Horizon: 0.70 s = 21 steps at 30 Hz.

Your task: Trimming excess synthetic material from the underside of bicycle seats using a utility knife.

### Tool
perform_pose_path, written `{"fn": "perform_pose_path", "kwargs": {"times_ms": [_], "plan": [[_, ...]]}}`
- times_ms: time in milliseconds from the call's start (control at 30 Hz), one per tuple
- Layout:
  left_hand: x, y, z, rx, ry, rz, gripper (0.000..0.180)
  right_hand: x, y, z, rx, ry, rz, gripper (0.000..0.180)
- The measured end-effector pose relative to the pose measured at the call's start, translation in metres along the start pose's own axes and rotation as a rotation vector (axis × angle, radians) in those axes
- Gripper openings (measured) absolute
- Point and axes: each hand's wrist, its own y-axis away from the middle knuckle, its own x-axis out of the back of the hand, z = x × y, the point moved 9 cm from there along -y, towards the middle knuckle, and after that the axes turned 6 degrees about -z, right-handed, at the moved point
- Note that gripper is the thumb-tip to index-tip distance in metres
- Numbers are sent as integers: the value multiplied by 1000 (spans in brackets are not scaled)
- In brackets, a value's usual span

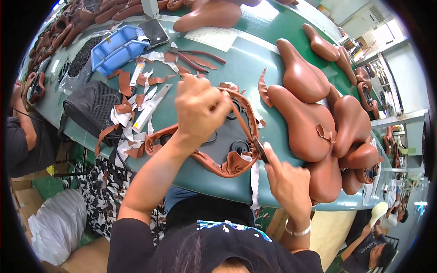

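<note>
Brown saddle [222, 150] lies underside up on the green table [232, 191], between the person's two hands. The left hand [200, 107] is closed in a fist above it, gripping one end of a narrow strip [241, 117] that slants down to the saddle's right rim. There the right hand [289, 182] grips a slim dark tool [260, 150] — its tip by the strip's lower end. Scraps [123, 109] lie leftward, near a blue bin [116, 49] — smooth saddles [302, 123] crowd the right.
</note>
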Motion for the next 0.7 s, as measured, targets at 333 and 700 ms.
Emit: {"fn": "perform_pose_path", "kwargs": {"times_ms": [333, 700], "plan": [[-1, 77, -19, 639, 1064, -322, 38, 24, -56, 22, 352, -60, -69, 37], [22, 6, -15, 242, 1051, -541, 38, 10, 21, 5, 180, 59, -107, 48]]}}
